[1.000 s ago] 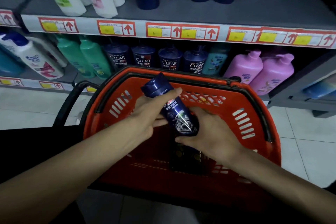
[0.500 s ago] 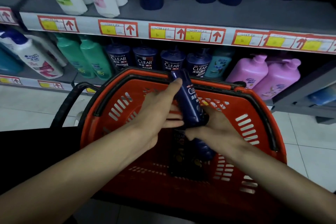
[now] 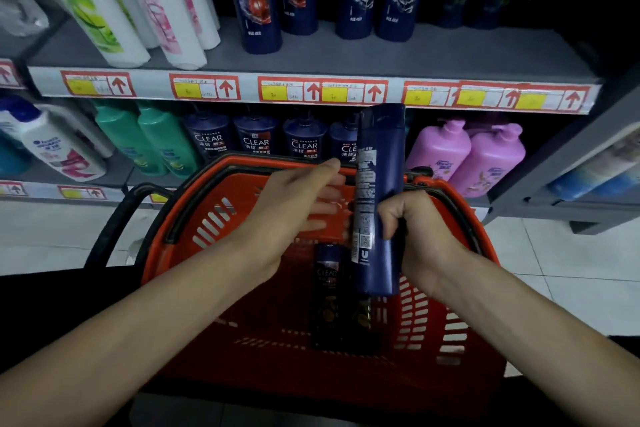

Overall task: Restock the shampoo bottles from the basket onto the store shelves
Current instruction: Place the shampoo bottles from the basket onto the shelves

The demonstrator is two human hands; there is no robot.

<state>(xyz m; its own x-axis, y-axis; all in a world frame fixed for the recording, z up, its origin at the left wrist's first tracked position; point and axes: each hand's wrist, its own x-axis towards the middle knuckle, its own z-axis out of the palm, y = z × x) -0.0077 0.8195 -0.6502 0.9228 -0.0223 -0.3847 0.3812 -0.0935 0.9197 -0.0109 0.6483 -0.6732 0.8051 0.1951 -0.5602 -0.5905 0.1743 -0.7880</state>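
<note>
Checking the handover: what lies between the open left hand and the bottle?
Head view: only red basket wall behind; left hand and the bottle look apart.

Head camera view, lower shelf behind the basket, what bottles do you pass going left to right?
White bottle → two green bottles → row of dark blue CLEAR pump bottles → two pink pump bottles.

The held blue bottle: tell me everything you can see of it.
The blue bottle is tall, flat-sided, glossy dark-blue plastic, standing nearly upright above the red basket. Its back label of small white print faces the camera. The right hand grips its lower half; the left hand is open beside it, with contact unclear. Which end carries the cap cannot be told.
</note>
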